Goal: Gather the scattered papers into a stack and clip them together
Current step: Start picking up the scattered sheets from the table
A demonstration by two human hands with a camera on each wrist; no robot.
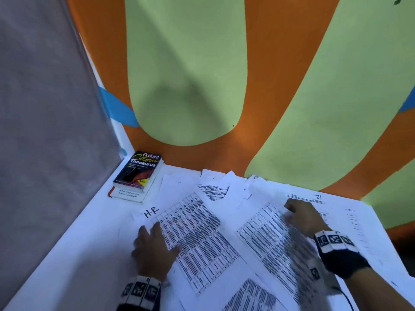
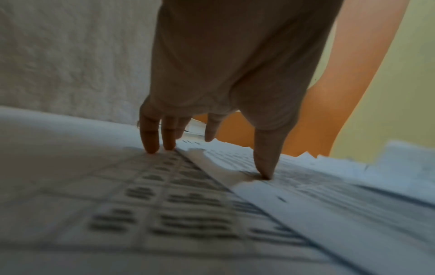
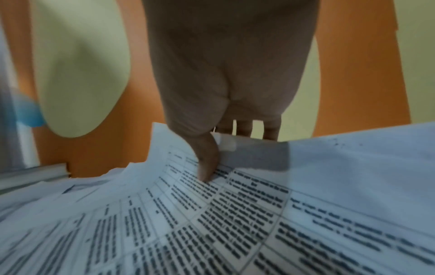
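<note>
Several white printed sheets lie scattered and overlapping on the white table (image 1: 74,254). My left hand (image 1: 152,241) rests flat, fingers spread, on a table-printed sheet (image 1: 202,239) marked "H.R"; in the left wrist view the left hand (image 2: 212,160) presses this sheet (image 2: 164,204) with its fingertips (image 2: 150,148). My right hand (image 1: 298,214) pinches the far edge of another printed sheet (image 1: 265,239), which curls up, blurred, toward the wrist. In the right wrist view the right hand (image 3: 226,154) has its thumb on top of that sheet (image 3: 235,214) and its fingers (image 3: 244,130) behind it. No clip is visible.
Two books are stacked in the back left corner, an Oxford Colour Thesaurus (image 1: 139,170) on top. An orange and green wall (image 1: 224,86) closes the back, and a grey partition (image 1: 45,131) the left. A thin black cable (image 1: 347,298) lies at the lower right.
</note>
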